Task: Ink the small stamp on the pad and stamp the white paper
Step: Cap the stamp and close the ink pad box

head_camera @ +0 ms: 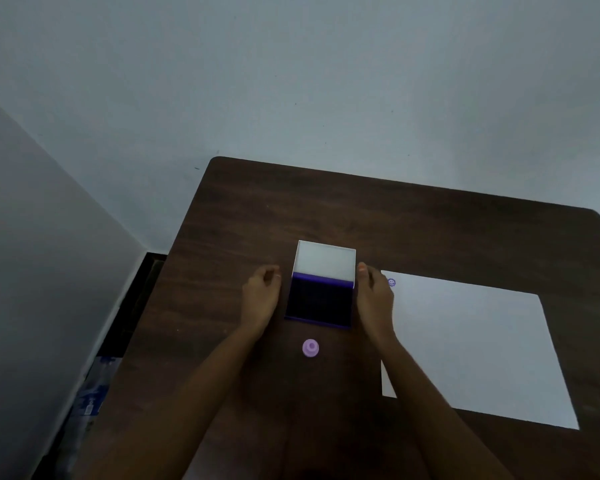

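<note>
An ink pad [319, 303] lies open in the middle of the dark wooden table [430, 230], its dark purple surface showing and its white lid [324, 259] raised behind it. My left hand [261, 296] rests just left of the pad, fingers loosely curled, holding nothing. On the pad's right side is my right hand [374, 296], its thumb by the lid's right edge. The small round purple stamp [310, 348] stands alone on the table in front of the pad, between my forearms. The white paper [475, 348] lies to the right, with one purple smiley print [391, 282] near its top-left corner.
The table's left edge runs beside a grey wall. A plastic-wrapped bundle with blue print [94, 393] sits on the floor down at the left. Pale wall fills the view behind the table.
</note>
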Demonstrator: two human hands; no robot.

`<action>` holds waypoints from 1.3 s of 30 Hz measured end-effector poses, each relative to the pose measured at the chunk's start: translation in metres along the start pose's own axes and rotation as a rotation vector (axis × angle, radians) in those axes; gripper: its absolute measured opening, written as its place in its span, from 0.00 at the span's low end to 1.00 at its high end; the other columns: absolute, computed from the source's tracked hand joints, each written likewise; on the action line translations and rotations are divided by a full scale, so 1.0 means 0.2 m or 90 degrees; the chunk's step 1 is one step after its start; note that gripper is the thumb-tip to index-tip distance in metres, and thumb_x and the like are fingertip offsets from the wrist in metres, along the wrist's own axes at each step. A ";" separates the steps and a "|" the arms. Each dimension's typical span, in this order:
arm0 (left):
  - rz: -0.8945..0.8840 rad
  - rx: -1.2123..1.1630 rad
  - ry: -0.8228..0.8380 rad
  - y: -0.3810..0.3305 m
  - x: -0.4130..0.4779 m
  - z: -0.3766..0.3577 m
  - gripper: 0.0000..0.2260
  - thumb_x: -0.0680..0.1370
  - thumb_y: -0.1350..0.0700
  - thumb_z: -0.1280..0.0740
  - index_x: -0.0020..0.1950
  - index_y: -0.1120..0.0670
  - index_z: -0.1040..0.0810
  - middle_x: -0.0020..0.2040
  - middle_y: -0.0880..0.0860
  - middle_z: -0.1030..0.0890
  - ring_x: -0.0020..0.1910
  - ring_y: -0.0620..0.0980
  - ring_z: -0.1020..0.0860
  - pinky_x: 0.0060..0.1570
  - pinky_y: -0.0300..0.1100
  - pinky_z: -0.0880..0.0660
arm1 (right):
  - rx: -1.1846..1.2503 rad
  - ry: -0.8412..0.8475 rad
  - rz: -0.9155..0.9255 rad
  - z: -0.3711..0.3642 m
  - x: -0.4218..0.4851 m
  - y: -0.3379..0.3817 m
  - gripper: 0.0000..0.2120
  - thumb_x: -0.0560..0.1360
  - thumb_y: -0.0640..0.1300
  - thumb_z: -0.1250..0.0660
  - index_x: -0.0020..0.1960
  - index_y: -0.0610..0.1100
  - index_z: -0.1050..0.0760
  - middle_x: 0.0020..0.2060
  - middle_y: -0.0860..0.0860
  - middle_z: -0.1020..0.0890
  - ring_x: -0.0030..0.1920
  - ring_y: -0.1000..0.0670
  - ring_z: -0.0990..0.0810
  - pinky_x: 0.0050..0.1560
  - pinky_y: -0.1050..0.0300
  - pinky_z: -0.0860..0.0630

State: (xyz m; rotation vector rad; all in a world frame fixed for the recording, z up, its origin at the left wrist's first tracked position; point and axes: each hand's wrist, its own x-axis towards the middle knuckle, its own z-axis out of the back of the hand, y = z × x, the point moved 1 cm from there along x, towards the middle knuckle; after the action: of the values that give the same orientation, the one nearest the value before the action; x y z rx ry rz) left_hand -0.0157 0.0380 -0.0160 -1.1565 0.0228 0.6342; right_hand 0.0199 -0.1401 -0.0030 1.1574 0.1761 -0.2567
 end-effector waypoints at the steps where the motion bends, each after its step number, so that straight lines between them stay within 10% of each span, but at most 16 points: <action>1: -0.009 0.005 0.008 -0.03 0.03 -0.03 0.13 0.78 0.59 0.40 0.63 0.56 0.30 0.63 0.57 0.25 0.59 0.51 0.27 0.56 0.42 0.31 | -0.006 0.017 -0.018 -0.01 0.05 0.01 0.16 0.78 0.50 0.46 0.62 0.44 0.32 0.60 0.43 0.25 0.59 0.47 0.26 0.58 0.51 0.26; 20: 0.018 -0.079 0.094 -0.25 0.09 -0.06 0.18 0.78 0.56 0.40 0.68 0.54 0.35 0.68 0.55 0.30 0.63 0.50 0.31 0.55 0.42 0.31 | 0.099 0.001 -0.051 -0.02 0.12 0.09 0.14 0.76 0.51 0.42 0.61 0.49 0.35 0.58 0.48 0.26 0.49 0.55 0.29 0.40 0.64 0.28; 27: -0.046 -0.009 0.066 -0.25 -0.12 0.07 0.15 0.76 0.62 0.37 0.63 0.55 0.28 0.60 0.55 0.22 0.57 0.50 0.24 0.59 0.50 0.26 | -0.011 -0.012 0.058 0.06 -0.10 0.09 0.17 0.75 0.40 0.38 0.64 0.45 0.33 0.62 0.45 0.25 0.60 0.49 0.26 0.58 0.53 0.26; 35: -0.107 0.095 0.030 -0.09 -0.26 0.05 0.12 0.73 0.67 0.34 0.56 0.62 0.23 0.56 0.60 0.19 0.51 0.48 0.22 0.48 0.27 0.32 | -0.182 0.000 0.145 0.06 -0.26 -0.06 0.13 0.73 0.34 0.37 0.57 0.38 0.26 0.58 0.40 0.24 0.57 0.46 0.25 0.57 0.62 0.32; 39: -0.100 0.141 0.039 0.00 -0.30 0.00 0.14 0.73 0.70 0.36 0.59 0.63 0.25 0.59 0.62 0.22 0.56 0.55 0.23 0.54 0.32 0.33 | -0.240 0.035 0.146 0.04 -0.31 -0.15 0.15 0.74 0.32 0.40 0.61 0.38 0.29 0.62 0.41 0.26 0.62 0.45 0.28 0.63 0.56 0.32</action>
State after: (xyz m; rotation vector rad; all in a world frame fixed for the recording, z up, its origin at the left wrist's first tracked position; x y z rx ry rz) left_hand -0.0653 0.0115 0.0044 -0.9521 0.0522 0.4446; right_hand -0.0483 -0.1515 -0.0097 0.8004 0.1315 0.0130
